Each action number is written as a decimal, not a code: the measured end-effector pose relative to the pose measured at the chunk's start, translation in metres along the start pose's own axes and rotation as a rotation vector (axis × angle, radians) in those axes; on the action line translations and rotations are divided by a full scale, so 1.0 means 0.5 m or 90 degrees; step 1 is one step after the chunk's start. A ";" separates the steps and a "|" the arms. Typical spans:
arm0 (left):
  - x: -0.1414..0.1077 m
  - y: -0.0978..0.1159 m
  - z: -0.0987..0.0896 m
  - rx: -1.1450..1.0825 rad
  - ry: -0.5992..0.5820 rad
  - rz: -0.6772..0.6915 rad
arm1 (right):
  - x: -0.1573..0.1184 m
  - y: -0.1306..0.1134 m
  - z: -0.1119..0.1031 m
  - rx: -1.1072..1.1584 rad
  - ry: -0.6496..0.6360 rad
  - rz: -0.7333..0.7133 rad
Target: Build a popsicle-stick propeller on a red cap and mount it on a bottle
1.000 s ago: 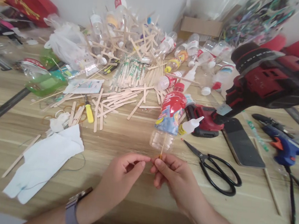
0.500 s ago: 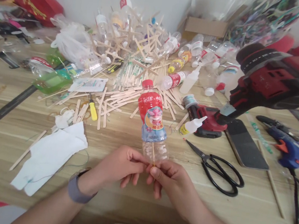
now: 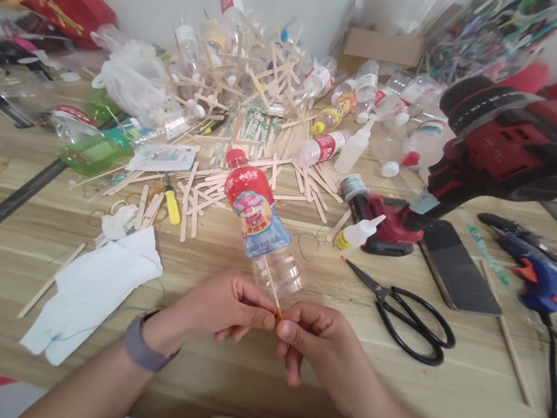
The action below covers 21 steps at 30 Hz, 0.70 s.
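A plastic bottle [image 3: 256, 216] with a red cap and a red and blue label tilts in front of me, its clear base nearest my hands. Over the base runs a thin wooden stick [image 3: 271, 280]; whether it passes inside or outside the bottle I cannot tell. At the stick's near end is a small yellow-orange piece [image 3: 279, 313], perhaps a rubber band. My left hand [image 3: 234, 308] pinches at this end from the left, thumb against forefinger. From the right, my right hand [image 3: 307, 336] pinches the same spot. Both sets of fingertips nearly touch and partly hide the stick's end.
Black scissors [image 3: 397, 311], a phone [image 3: 460, 267], a glue gun [image 3: 538, 269] and a red drill [image 3: 510, 155] lie or stand on the right. Left are white cloth [image 3: 98, 292] and a yellow screwdriver [image 3: 173, 206]. Wooden sticks [image 3: 210, 191] and several bottles [image 3: 325, 148] crowd the back.
The bottle's capped end has swung left, so the bottle now slants. The stick has tilted left with it. Both hands still pinch at the stick's near end.
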<state>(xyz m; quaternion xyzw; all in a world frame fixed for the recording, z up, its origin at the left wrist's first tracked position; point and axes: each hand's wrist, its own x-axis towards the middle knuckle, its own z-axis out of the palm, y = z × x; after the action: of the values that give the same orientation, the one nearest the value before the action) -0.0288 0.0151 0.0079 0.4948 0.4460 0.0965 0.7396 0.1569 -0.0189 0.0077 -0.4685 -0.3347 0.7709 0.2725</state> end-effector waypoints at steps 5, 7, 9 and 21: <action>0.005 -0.001 0.025 -0.102 0.056 0.038 | 0.004 0.014 -0.002 0.053 0.026 -0.030; 0.005 -0.001 0.038 -0.159 0.087 0.045 | 0.006 0.022 -0.004 0.079 0.032 -0.045; 0.007 -0.002 0.050 -0.219 0.090 0.046 | 0.007 0.026 -0.004 0.106 0.032 -0.049; 0.013 -0.001 0.065 -0.440 0.047 0.039 | 0.005 0.005 0.005 0.152 0.083 -0.064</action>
<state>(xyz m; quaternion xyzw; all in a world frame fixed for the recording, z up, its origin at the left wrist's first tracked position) -0.0006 -0.0024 0.0075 0.2245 0.3980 0.2818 0.8437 0.1532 -0.0192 0.0055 -0.4643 -0.2457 0.7585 0.3857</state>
